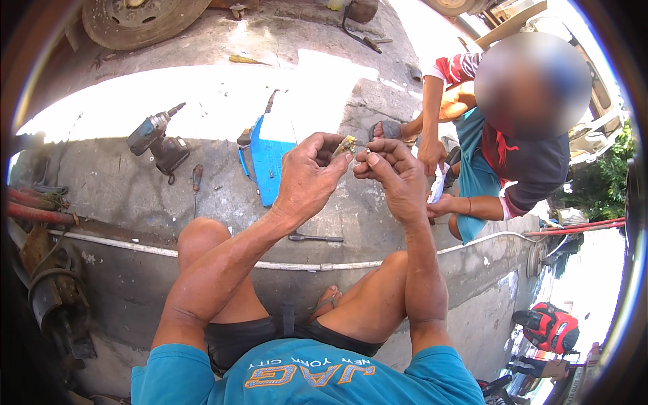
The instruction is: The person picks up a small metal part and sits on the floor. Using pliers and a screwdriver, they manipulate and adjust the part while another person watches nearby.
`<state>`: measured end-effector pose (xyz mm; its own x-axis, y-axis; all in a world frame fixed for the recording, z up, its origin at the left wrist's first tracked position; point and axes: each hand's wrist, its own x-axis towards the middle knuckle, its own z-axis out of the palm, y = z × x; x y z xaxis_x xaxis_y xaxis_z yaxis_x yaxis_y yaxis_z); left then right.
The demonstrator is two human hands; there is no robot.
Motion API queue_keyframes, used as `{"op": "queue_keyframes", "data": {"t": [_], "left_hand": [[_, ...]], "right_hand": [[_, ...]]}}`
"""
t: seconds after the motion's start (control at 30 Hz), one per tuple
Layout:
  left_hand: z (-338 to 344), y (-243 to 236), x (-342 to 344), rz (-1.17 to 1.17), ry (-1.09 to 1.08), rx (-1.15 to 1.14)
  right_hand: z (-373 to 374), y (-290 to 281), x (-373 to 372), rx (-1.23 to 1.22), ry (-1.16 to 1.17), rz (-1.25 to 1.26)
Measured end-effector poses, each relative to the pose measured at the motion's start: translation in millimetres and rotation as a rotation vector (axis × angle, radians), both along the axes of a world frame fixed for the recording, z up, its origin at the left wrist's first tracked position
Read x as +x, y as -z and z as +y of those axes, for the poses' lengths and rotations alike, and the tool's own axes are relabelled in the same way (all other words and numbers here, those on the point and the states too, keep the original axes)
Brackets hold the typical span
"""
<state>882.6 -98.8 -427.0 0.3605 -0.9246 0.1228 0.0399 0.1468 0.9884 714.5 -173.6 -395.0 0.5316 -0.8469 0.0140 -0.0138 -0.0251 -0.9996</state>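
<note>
Both my hands are raised close together in front of me, above the concrete floor. Between the thumb and fingers of my left hand (314,172) is a small, dirty yellowish-brown metal part (347,144). My right hand (397,174) faces it, thumb and fingertips pinched together on something tiny and pale that I cannot make out. A narrow gap shows between the two sets of fingertips. Below and beyond my left hand lies a blue plastic case (268,162) on the floor. A ratchet wrench (316,237) lies between my knees.
At the left are a cordless impact wrench (160,140) and a screwdriver (196,181). A co-worker crouches at the right, hands (437,202) on a white item. A pale hose (324,266) crosses the floor. A wheel (138,20) stands at the far left, a red motorcycle (550,327) at the right.
</note>
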Motion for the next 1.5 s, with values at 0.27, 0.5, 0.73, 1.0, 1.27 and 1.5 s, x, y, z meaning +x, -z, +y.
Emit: {"op": "queue_keyframes", "data": {"t": [0.27, 0.5, 0.73, 1.0, 1.27, 1.5], "left_hand": [[-8, 14, 1, 0.200, 0.066, 0.060], [-8, 13, -2, 0.205, 0.135, 0.105], [-8, 16, -4, 0.203, 0.130, 0.061], [-5, 11, -13, 0.061, -0.041, -0.060], [0, 4, -10, -0.084, -0.106, -0.024], [0, 5, -15, -0.179, -0.217, -0.142]], "right_hand": [[7, 9, 9, -0.330, 0.084, 0.149], [10, 8, 13, -0.560, 0.128, 0.279], [11, 4, 12, -0.654, 0.160, 0.327], [12, 6, 15, -0.800, 0.191, 0.307], [13, 17, 20, -0.627, 0.196, 0.242], [17, 25, 29, -0.358, 0.240, 0.042]]}}
